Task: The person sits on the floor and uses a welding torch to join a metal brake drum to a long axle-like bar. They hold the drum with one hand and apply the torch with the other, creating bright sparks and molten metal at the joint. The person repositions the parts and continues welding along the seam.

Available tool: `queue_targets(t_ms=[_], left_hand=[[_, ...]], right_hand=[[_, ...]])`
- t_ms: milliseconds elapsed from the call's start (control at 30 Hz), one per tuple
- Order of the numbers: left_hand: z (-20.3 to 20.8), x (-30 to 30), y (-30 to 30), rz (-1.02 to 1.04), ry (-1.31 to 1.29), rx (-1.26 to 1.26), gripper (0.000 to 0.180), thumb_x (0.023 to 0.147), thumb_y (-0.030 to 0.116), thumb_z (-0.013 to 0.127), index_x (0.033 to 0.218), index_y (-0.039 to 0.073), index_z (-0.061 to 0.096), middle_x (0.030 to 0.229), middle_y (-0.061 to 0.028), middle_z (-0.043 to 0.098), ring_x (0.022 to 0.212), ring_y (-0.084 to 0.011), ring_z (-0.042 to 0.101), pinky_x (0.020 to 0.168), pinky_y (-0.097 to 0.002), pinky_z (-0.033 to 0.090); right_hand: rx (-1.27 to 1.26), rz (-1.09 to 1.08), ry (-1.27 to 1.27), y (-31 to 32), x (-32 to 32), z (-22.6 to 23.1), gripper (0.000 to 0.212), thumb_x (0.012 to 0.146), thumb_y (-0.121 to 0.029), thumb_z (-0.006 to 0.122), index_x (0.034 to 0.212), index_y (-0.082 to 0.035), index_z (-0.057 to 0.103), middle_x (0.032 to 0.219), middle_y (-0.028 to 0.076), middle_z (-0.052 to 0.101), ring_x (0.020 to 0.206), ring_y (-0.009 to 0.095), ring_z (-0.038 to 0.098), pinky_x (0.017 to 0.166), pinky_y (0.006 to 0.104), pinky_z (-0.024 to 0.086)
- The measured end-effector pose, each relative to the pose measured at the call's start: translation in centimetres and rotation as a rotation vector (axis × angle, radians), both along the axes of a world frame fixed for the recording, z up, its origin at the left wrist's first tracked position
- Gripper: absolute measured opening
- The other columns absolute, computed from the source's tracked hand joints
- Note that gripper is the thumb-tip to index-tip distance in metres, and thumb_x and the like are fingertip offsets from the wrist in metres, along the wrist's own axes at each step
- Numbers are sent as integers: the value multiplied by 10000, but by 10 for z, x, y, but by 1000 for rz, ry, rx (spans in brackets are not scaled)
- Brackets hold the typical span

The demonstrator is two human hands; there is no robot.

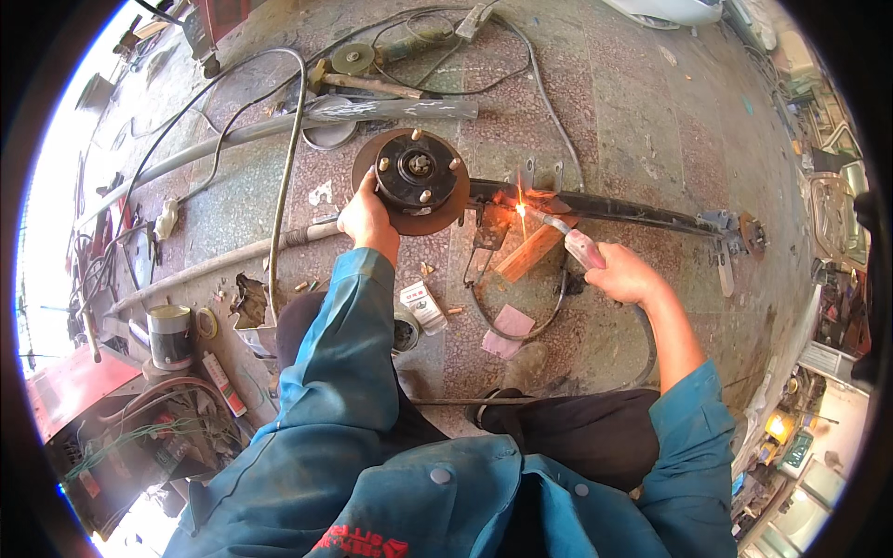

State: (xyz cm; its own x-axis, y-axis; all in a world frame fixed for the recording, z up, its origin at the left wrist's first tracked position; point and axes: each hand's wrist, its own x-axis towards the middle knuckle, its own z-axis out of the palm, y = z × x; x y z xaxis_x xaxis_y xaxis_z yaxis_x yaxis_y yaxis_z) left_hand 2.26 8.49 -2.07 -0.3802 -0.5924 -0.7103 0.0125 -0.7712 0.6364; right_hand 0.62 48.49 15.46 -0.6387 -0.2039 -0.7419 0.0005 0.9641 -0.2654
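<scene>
Right hand (625,272): fingers are closing round the worn red grip of a welding torch (585,249). Left hand (369,221): clamping the near-left edge of a rusty disc (451,212), thumb on top, other fingers mostly hidden.

Just left of the right fingers, the torch tip is throwing a white-orange glow (521,209) against a long black beam (642,213). Step in hand: apparently welding at that spot; the next move is likely calling for a steady tip and a still disc.

At the left fingertips, a round black hub (403,186) is sitting on the disc, 4 brassy studs (425,196) standing up. The beam is running rightward beyond the right fingers, its skin dark and smooth. Between the hands, a grainy, straight-edged wood block (530,253) is lying aslant, lit orange.

Beyond the left fingers, a scuffed gray pipe (400,109) and an angle grinder (391,54) are resting on speckled, stained floor (651,139).
</scene>
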Motion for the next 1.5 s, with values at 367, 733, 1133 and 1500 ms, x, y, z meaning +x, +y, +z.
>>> queue_targets(t_ms=[367,733,1133,1500], left_hand=[[22,1,6,58,-3,11,476,934,154,894,1181,-198,690,1200,-240,778,957,-321,794,882,-451,677],[2,-1,2,39,56,40,476,936,160,888,1179,-199,691,1198,-223,785,961,-294,797,880,-419,674],[-18,-1,-5,-28,50,-23,490,904,218,921,1126,-159,699,1069,-190,806,860,-257,788,799,-381,654],[-1,-1,6,-8,175,67,350,955,158,854,1119,-122,721,1077,-196,811,887,-271,804,809,-394,680]], right_hand=[[1,53,100,2,-3,-13,303,884,-220,696,1033,44,705,1009,321,751,1002,510,744,867,552,568],[55,77,116,-11,-3,-12,339,888,-225,697,1060,67,702,1094,336,747,1108,509,728,942,564,562],[69,86,102,-12,-4,-19,332,895,-224,695,1078,53,711,1121,330,747,1140,494,727,980,552,562],[88,138,156,0,-4,-28,387,908,-249,711,1115,77,709,1164,334,748,1167,502,717,1002,558,562]])
